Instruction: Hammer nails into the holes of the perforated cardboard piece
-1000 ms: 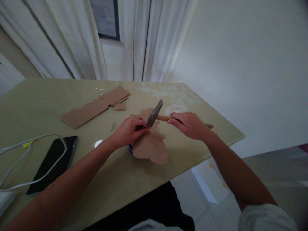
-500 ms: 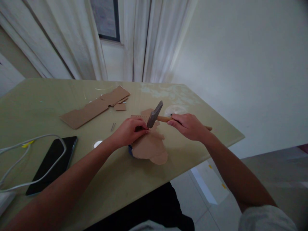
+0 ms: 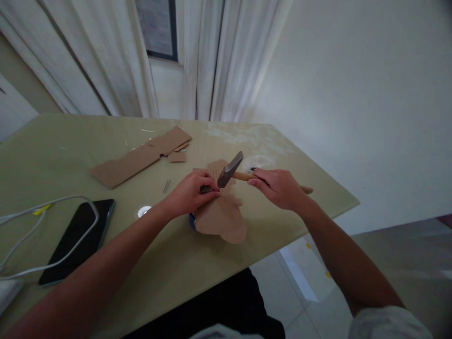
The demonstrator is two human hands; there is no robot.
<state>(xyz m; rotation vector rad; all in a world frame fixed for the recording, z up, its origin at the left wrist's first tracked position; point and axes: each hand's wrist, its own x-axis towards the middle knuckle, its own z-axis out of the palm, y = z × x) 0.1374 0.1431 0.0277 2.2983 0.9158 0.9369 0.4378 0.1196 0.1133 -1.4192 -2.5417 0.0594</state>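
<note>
A brown cardboard cut-out (image 3: pixel 222 216) with rows of small holes lies near the table's front edge. My left hand (image 3: pixel 190 192) rests on it with the fingers pinched together around a small dark thing, too small to name. My right hand (image 3: pixel 277 187) is wrapped round the wooden handle of a hammer (image 3: pixel 230 169). The hammer's grey metal head hangs just above the cardboard, right beside my left fingertips.
A long strip of cardboard (image 3: pixel 139 156) and small scraps lie further back on the pale green table (image 3: pixel 70 141). A black phone (image 3: pixel 77 239) under a white cable (image 3: pixel 42 207) sits at the left. Two nails (image 3: pixel 166 186) and a small white disc (image 3: pixel 144 211) lie nearby.
The hammer head has shifted slightly to the right and its angle has changed a little. My left hand stays pinched on the cardboard.
</note>
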